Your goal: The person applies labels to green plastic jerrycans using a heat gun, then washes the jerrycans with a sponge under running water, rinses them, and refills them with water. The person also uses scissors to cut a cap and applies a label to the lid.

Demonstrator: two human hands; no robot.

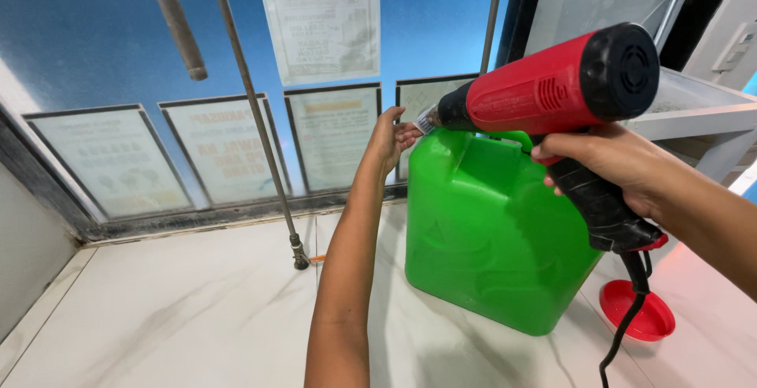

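My right hand (611,163) grips the black handle of a red heat gun (544,88), whose nozzle points left at the glass. My left hand (392,136) reaches up to the window, fingertips touching the edge of a framed paper sheet (422,100) right at the nozzle tip. A green plastic jerrycan (485,234) stands on the white floor below both hands, under the heat gun.
Blue frosted glass (95,33) carries several framed paper sheets (225,147). A thin metal rod (260,120) runs down to the floor (173,309). A red round lid (643,313) lies at right, with the gun's black cord over it. A grey shelf (702,112) is at far right.
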